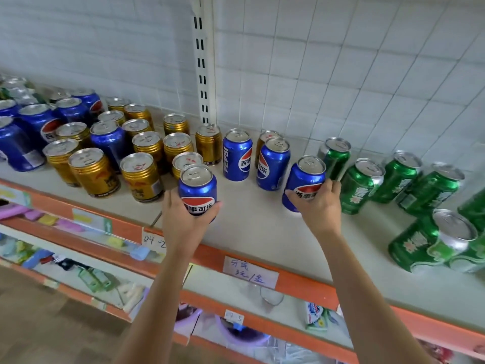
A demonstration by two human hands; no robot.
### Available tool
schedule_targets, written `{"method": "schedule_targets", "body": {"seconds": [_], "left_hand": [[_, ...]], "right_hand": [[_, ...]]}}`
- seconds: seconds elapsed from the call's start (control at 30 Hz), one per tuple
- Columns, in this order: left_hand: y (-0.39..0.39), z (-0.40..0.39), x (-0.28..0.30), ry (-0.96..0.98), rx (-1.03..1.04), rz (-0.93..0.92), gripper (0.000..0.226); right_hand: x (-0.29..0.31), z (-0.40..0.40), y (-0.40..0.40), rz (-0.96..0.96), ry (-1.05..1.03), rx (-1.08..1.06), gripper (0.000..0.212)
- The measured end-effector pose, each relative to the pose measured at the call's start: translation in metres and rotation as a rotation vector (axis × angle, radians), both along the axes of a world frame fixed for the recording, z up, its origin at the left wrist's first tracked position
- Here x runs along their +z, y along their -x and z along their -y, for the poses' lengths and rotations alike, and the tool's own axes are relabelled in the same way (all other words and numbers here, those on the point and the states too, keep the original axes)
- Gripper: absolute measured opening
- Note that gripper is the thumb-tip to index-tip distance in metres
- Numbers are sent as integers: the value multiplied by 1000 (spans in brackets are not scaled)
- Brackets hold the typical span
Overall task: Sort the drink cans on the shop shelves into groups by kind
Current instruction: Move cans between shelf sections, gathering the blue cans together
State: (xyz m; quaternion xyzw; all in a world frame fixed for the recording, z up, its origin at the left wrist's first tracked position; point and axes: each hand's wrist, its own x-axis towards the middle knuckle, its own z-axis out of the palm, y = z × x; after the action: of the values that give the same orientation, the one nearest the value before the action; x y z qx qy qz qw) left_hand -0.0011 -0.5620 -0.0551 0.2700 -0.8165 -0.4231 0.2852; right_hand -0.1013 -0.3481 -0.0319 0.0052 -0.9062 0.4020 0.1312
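My left hand (183, 222) grips a blue cola can (197, 189) upright, just in front of the gold cans. My right hand (319, 208) grips a second blue cola can (305, 179), tilted, beside the green cans. Two more blue cans (237, 155) (273, 164) stand between them on the pale shelf (257, 227). Several gold cans (141, 177) cluster at the left middle, with more blue cans (34, 122) mixed in at the far left. Several green cans (360, 186) stand and lie at the right.
An orange shelf edge (210, 256) carries handwritten paper labels (250, 271). Lower shelves hold small packaged goods (91, 278). A white slotted upright (203, 61) and a wire grid back panel rise behind the cans.
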Motion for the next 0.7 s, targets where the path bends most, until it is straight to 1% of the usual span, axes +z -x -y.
{"method": "schedule_targets", "body": {"seconds": [0.17, 0.3, 0.37, 0.43, 0.57, 0.7], "left_hand": [[-5, -12, -2, 42, 47, -18, 80], [-11, -33, 5, 11, 23, -37, 77], [-21, -56, 8, 6, 5, -74, 75], [-32, -82, 11, -2, -37, -150, 74], [-60, -141, 21, -29, -134, -255, 69], [-99, -211, 31, -6, -249, -268, 66]], "right_hand": [[-9, -23, -53, -56, 28, 49, 66], [-14, -46, -87, -152, 59, -7, 63], [-12, -60, -102, -183, 74, -1, 61], [-5, -79, -118, -234, 86, 15, 60], [11, -140, -151, -289, 101, 14, 66], [9, -221, -194, -265, 182, -81, 68]]}}
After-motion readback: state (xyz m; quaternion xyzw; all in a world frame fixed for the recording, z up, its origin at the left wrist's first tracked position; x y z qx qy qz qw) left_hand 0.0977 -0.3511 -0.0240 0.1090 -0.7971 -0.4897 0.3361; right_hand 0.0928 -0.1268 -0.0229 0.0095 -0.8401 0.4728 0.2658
